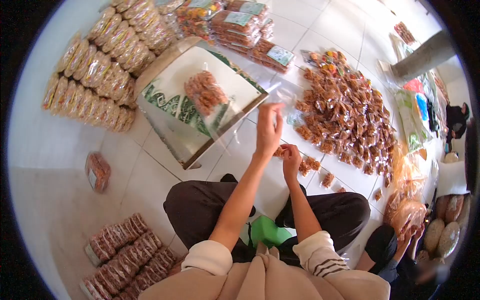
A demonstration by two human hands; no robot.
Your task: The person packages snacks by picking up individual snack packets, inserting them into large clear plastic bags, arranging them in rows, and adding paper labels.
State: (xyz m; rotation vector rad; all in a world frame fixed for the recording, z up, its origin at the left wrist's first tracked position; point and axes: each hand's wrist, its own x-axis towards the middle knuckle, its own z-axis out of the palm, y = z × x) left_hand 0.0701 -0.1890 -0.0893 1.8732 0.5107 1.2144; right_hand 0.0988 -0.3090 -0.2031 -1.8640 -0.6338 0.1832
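My left hand (270, 127) is raised beside the box with its fingers curled together. Clear plastic of a bag (286, 96) shows at its fingertips, and a pale green label (295, 119) lies close by. Just below, my right hand (291, 161) is closed by a small brown snack packet (278, 152), partly hidden by the fingers. More loose packets (310, 164) lie on the tiles beside it. A large heap of small brown snack packets (345, 115) spreads to the right. On the cardboard box (167, 107) rests a filled clear bag of reddish-brown snacks (205, 92).
Stacked snack bags (95, 65) stand at upper left, with labelled packs (240, 22) behind the box. Rows of packs (125, 250) lie at lower left near a single pack (98, 171). A green object (267, 231) sits between my legs. Another person's hands (411, 234) work at right, below a pillar (425, 57).
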